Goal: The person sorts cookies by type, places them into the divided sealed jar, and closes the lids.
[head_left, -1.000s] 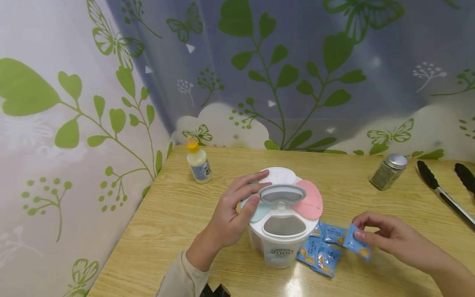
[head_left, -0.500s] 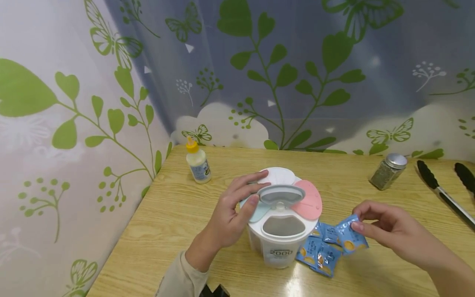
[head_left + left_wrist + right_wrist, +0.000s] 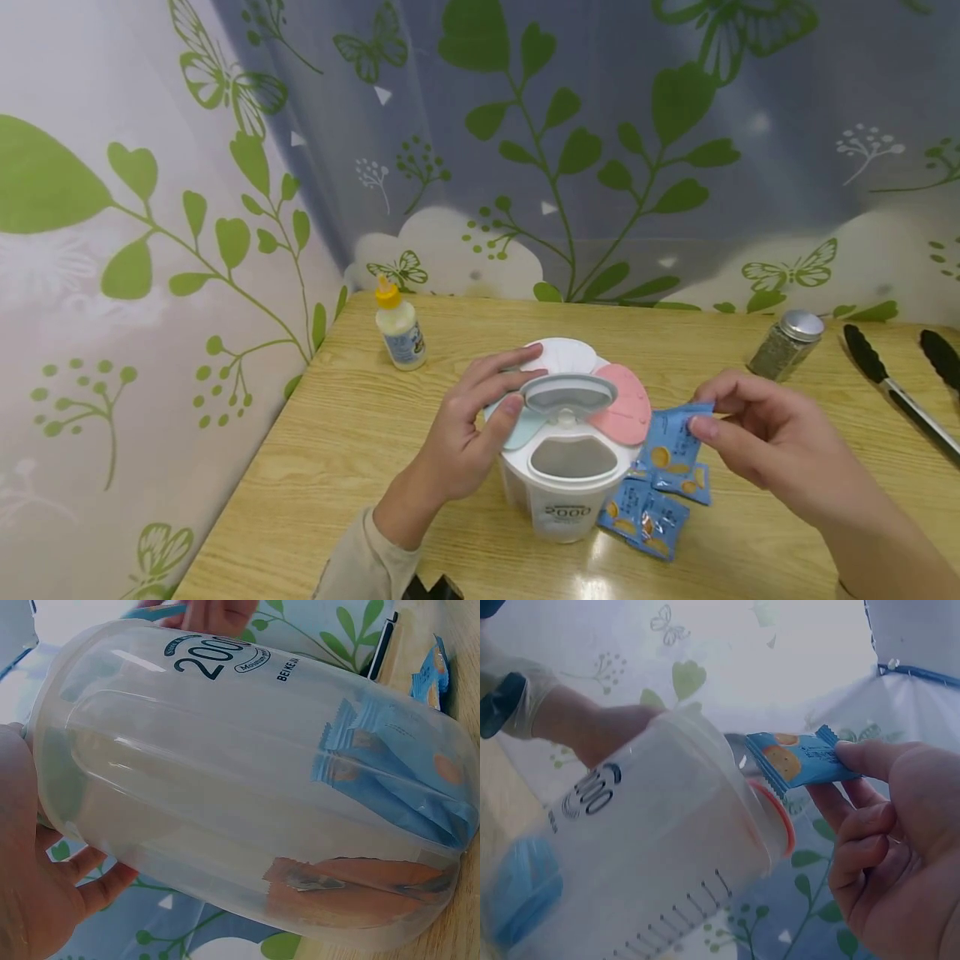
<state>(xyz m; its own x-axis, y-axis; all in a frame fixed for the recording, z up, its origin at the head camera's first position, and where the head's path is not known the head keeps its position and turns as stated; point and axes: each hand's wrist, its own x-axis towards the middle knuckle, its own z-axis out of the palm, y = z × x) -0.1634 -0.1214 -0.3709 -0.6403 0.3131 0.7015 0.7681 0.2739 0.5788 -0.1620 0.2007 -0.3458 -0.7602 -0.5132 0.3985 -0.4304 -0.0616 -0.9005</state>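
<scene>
A clear plastic canister (image 3: 564, 518) stands upright, its lid divided into white, pink, pale blue and grey flaps. The grey flap (image 3: 570, 392) is raised over an opening (image 3: 573, 457). My left hand (image 3: 461, 437) rests on the lid's left side, fingers stretched across it and thumb near the grey flap. Between thumb and fingers, my right hand (image 3: 772, 450) pinches a blue cracker packet (image 3: 799, 759) by one end, up by the lid's right edge. Inside the canister, the left wrist view shows blue packets (image 3: 397, 765) in one compartment and a brownish-orange packet (image 3: 352, 892) in another.
Several more blue packets (image 3: 660, 527) lie on the wooden table just right of the canister. A yellow-capped bottle (image 3: 405, 337) stands at the back left. At the back right are a jar of dried herbs (image 3: 780, 350) and black-tipped tongs (image 3: 911, 415).
My right hand has lifted the blue packet from beside the others and brought it left and up to the canister's lid. The left hand has stayed put.
</scene>
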